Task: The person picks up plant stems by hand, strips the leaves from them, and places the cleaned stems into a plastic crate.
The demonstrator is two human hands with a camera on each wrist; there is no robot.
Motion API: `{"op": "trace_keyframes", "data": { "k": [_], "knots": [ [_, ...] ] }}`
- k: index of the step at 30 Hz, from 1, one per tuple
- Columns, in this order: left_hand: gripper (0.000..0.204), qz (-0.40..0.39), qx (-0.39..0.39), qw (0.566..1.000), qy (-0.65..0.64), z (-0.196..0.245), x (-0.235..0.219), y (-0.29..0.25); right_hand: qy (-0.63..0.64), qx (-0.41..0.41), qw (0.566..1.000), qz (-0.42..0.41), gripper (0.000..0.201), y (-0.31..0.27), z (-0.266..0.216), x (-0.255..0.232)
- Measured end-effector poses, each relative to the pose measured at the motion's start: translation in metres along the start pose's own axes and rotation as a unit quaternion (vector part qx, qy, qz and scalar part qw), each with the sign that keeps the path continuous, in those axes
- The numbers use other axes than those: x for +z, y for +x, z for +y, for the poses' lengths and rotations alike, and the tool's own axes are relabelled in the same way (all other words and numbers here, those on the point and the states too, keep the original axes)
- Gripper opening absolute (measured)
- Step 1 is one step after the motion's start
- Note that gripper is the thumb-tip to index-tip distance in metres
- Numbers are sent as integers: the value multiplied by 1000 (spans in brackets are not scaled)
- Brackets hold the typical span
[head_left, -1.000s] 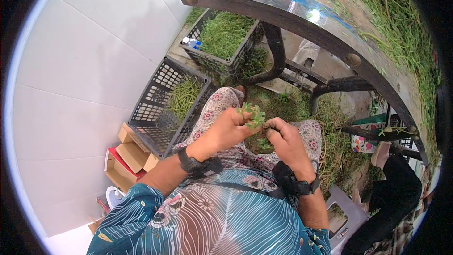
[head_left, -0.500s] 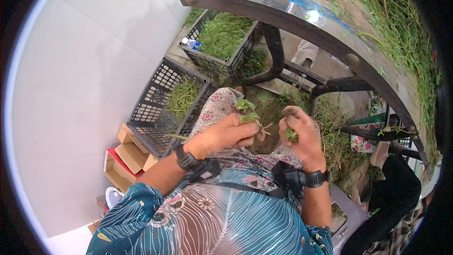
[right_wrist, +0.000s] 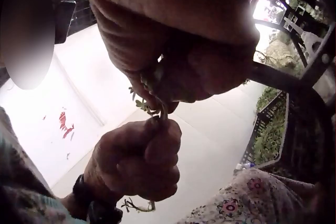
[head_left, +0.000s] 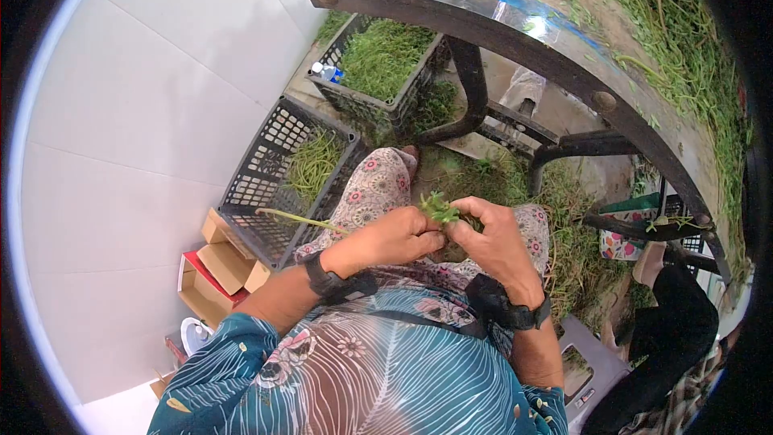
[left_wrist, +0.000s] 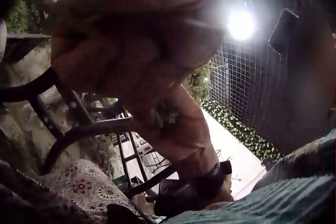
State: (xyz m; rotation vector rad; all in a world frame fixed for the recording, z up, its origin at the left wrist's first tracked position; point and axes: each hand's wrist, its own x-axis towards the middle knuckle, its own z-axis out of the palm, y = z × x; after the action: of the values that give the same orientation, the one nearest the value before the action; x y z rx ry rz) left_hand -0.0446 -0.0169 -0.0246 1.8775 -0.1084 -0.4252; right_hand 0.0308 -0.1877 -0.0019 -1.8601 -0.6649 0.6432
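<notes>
In the head view my left hand [head_left: 390, 235] grips a green leafy stem above my lap. The stem's bare lower length [head_left: 302, 220] sticks out past the wrist to the left, over a crate. Its leafy top [head_left: 439, 208] rises between the two hands. My right hand [head_left: 501, 243] pinches at those leaves with thumb and fingers, right against the left hand. Seen from the right wrist, the left fist [right_wrist: 139, 161] is closed around the stem [right_wrist: 164, 111], and the darker right hand [right_wrist: 178, 40] covers the leaves from above. The left wrist view is dim.
A black crate [head_left: 258, 153] with long green stems [head_left: 316, 165] stands at my left; behind it another crate [head_left: 390, 101] is heaped with greens [head_left: 382, 56]. Ahead is a wooden table [head_left: 523, 44] strewn with greens. Cardboard boxes [head_left: 229, 266] lie left, a grey stool [head_left: 592, 370] right.
Half a second ago the hands were apart, the right one holding some leaves. Now the right hand is back against the left at the leafy top, and the bare stem reaches farther left.
</notes>
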Motion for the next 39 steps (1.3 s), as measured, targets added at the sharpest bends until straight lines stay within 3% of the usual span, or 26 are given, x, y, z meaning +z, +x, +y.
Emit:
{"op": "trace_keyframes", "data": {
  "k": [5, 8, 20, 23, 25, 27, 29, 32, 35, 39],
  "knots": [
    [20, 8, -74, 991, -108, 7, 0, 0, -40, -2, 999, 19, 23, 0, 6, 3],
    [17, 57, 11, 998, -39, -5, 4, 3, -21, 16, 1000, 12, 23, -1, 5, 3],
    [12, 48, -3, 996, -80, 2, 3, 3, -59, -26, 996, 56, 25, -2, 10, 7],
    [11, 19, -17, 994, -102, 1, -1, 0, 16, -16, 997, 69, 20, -4, 12, 7],
    [10, 3, -11, 993, -118, 14, -7, -2, 152, 27, 987, 53, 17, -5, 13, 5],
    [11, -9, 0, 988, -152, 21, -11, -4, 298, 77, 951, 29, 14, -5, 12, 4],
    [13, -15, 16, 979, -204, 24, -12, -4, 448, 132, 884, -1, 10, -6, 10, 2],
    [13, -47, 13, 967, -249, 35, -14, -5, 321, 19, 947, 11, 9, -4, 17, -4],
    [14, 21, 42, 957, -287, 27, -3, 2, 105, -106, 988, 43, 12, -2, 9, -8],
    [15, 77, 14, 946, -315, 18, -8, 6, 341, 25, 940, 2, 22, -5, 19, -11]
  ]
}}
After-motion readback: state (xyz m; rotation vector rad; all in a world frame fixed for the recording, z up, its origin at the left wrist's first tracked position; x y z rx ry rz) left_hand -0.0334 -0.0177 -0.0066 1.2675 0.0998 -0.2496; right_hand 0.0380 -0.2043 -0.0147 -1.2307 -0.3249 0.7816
